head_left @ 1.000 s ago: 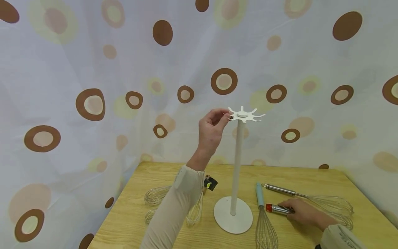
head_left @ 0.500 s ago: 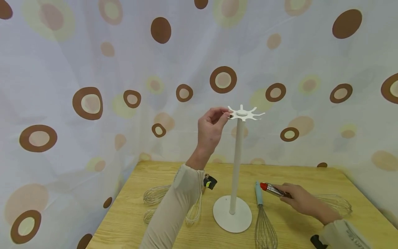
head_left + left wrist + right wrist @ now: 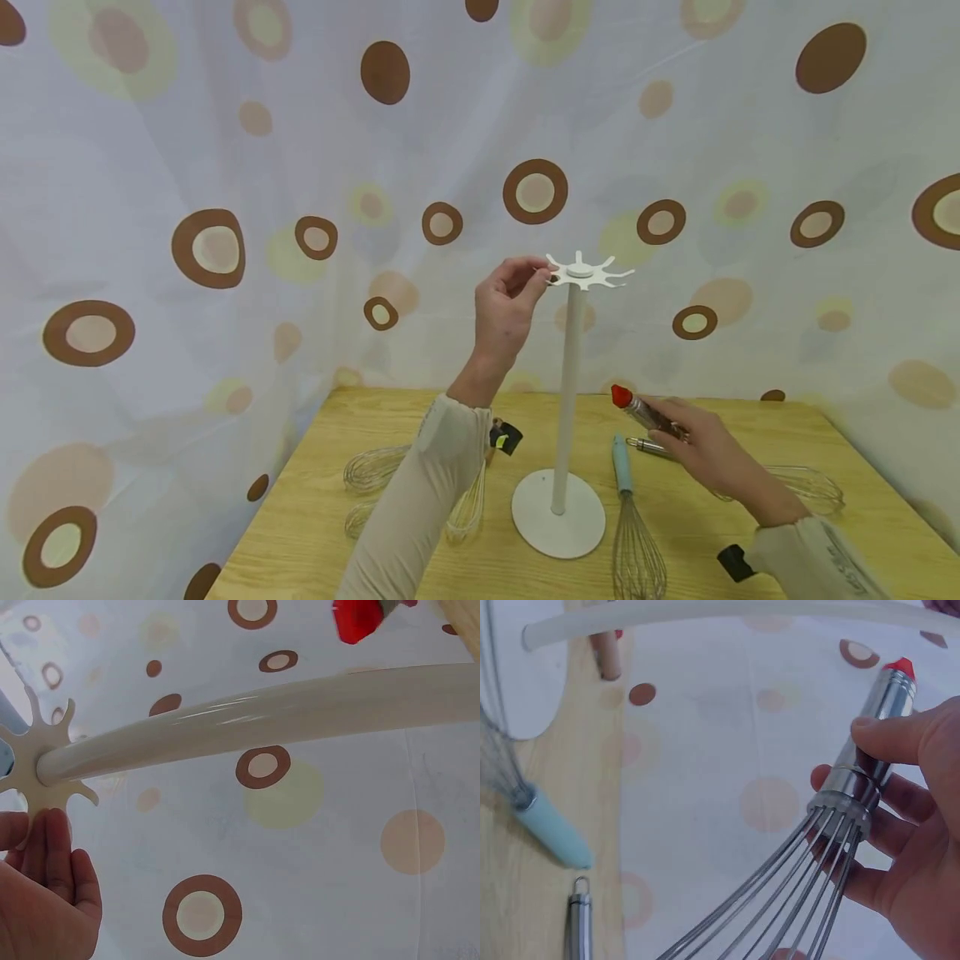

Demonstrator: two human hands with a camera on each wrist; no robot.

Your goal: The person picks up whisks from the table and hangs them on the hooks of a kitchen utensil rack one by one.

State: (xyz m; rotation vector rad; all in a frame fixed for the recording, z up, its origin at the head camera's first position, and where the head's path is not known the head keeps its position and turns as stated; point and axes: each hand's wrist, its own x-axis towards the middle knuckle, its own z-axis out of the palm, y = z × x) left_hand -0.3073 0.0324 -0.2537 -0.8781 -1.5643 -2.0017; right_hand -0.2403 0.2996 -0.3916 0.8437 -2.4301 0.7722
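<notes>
In the head view a white stand [image 3: 567, 375] rises from a round base, topped by a flat star-shaped rack [image 3: 580, 271] with several curved prongs. My left hand [image 3: 504, 312] pinches one prong on the rack's left side between thumb and fingers; the left wrist view shows the fingertips at it from below. Raised over the table right of the pole, my right hand [image 3: 712, 450] grips a whisk [image 3: 889, 694] by its shiny metal handle. The handle's red end points up and left toward the pole, and the wires hang below the hand.
A whisk with a light blue handle [image 3: 622, 462] lies right of the base. Behind the right hand lies another metal-handled whisk [image 3: 651, 447]. More whisks [image 3: 375, 468] lie at the left, partly hidden by the left sleeve. A dotted curtain [image 3: 450, 125] hangs behind the table.
My right hand has lifted the red-ended whisk off the table and carried it up and left, its handle tilting upward. The left hand has stayed at the rack.
</notes>
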